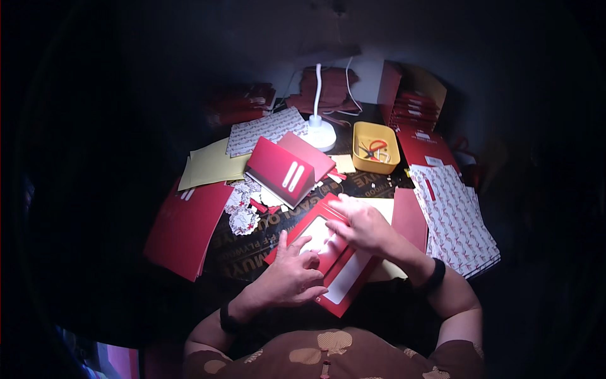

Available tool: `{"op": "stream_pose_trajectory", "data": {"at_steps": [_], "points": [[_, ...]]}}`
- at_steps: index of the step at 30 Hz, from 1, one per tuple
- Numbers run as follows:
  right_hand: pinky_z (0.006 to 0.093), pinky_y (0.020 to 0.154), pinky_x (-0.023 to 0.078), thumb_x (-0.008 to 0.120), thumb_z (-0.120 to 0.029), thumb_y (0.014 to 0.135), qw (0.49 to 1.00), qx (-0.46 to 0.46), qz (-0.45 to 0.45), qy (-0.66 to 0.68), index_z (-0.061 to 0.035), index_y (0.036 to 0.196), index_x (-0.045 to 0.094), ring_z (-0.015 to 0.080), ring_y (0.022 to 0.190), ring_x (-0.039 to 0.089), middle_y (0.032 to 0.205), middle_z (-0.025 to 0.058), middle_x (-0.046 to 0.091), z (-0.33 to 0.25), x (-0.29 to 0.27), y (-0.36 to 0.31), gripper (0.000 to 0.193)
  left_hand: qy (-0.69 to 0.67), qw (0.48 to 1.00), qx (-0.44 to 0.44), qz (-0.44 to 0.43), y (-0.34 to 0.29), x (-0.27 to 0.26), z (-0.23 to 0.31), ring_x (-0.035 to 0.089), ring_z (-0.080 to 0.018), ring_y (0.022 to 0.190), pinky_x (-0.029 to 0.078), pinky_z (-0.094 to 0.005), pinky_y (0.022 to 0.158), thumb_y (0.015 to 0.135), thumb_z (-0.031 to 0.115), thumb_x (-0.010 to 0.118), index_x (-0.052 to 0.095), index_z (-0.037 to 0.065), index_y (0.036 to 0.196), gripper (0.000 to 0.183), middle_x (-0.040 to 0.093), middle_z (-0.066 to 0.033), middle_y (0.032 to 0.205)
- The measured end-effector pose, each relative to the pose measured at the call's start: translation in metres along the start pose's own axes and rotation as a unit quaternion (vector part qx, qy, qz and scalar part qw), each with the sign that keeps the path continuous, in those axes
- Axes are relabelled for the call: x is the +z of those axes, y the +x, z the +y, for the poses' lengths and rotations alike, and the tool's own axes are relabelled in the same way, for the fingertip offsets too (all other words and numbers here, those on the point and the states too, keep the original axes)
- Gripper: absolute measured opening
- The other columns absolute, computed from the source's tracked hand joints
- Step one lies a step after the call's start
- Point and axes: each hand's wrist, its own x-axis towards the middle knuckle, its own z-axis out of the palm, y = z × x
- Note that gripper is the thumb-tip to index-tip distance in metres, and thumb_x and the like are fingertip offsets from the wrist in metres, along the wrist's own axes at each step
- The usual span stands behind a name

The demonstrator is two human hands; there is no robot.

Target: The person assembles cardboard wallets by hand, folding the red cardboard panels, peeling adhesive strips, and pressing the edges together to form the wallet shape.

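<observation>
A red card folder (328,304) with white panels lies slanted in front of me, under the lamp's bright light. My left hand (291,271) rests over its lower left side, fingers apart, with fingertips near the white panel. Over the upper right of the folder, my right hand (365,224) has its fingers bent down together at the surface. Whatever may be between those fingertips is hidden by glare and the hand. Just beyond the folder stands another red folded card (271,165), propped like a tent.
A white lamp (320,136) stands at the back beside a yellow tray (375,165) holding scissors (367,153). Patterned sheets (457,221) lie right; red folders (189,234) and yellow sheets (214,165) lie left. Scalloped paper pieces (243,221) sit near the middle.
</observation>
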Motion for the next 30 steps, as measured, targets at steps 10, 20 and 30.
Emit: {"op": "stream_pose_trajectory", "data": {"at_steps": [10,20,30], "points": [[0.0442,0.09,0.053,0.071,-0.044,0.086,0.985,0.129,0.038,0.107,0.0046,0.118,0.063,0.0369,0.101,0.069,0.106,0.0255,0.07,0.032,0.032,0.12,0.058,-0.052,0.998,0.026,0.036,0.001,0.002,-0.013,0.047,-0.0366,0.135,0.015,-0.0799,0.11,0.087,0.037,0.077,0.075,0.016,0.099,0.023,0.066,-0.0054,0.11],[0.0337,0.067,0.055,0.067,-0.021,0.089,0.989,0.075,0.107,0.067,0.0028,0.094,0.074,0.0175,0.069,0.071,0.072,0.0134,0.071,0.051,0.051,0.143,0.026,-0.028,0.998,0.026,0.052,0.002,0.005,-0.011,0.052,-0.0324,0.13,0.02,-0.0766,0.112,0.091,0.033,0.073,0.072,0.01,0.091,0.023,0.068,-0.0035,0.104],[0.0345,0.065,0.064,0.059,-0.008,0.093,0.781,0.241,0.084,0.569,-0.0001,0.116,0.066,0.0189,0.073,0.073,0.095,0.0096,0.074,0.026,-0.027,0.073,0.026,-0.148,0.982,-0.054,0.103,0.009,0.008,-0.015,0.067,-0.0311,0.101,0.028,-0.0622,0.114,0.101,0.02,0.057,0.068,0.006,0.101,0.018,0.07,-0.0104,0.094]]}}
